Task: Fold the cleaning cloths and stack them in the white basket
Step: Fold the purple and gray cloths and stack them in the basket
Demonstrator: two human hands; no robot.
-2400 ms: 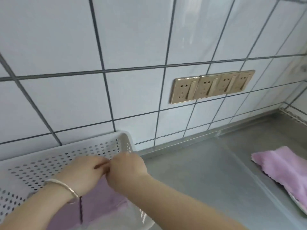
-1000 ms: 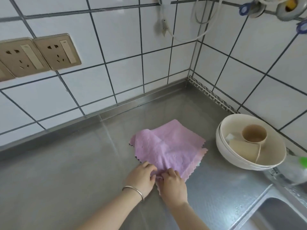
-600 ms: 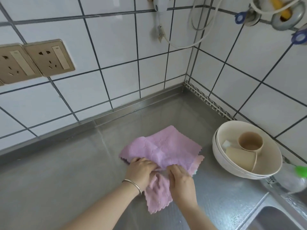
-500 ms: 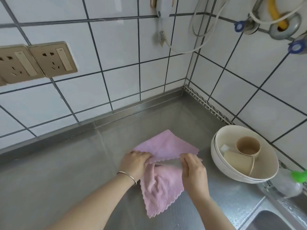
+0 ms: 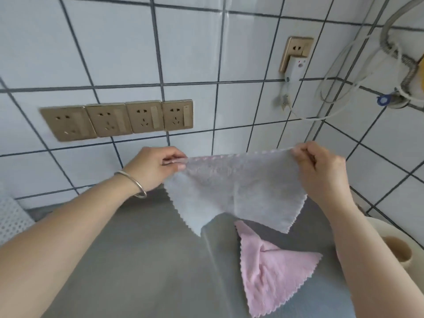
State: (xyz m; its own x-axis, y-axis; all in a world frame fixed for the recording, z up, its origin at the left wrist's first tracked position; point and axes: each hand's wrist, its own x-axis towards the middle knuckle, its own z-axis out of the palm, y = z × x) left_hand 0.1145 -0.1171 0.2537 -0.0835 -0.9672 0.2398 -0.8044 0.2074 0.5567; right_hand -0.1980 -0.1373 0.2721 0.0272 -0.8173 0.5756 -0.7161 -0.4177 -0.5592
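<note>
Two grips — your left hand [image 5: 156, 167] and right hand [image 5: 321, 173] each pinch a top corner of the grey cloth [image 5: 238, 191]; its stretched edge runs level between them, body hanging toward the counter [image 5: 146, 260].

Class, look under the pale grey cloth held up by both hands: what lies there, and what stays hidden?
Under the pale grey scalloped cloth lies the steel counter and a crumpled pink cloth. The pink cloth's top tip and the counter behind are covered.
</note>
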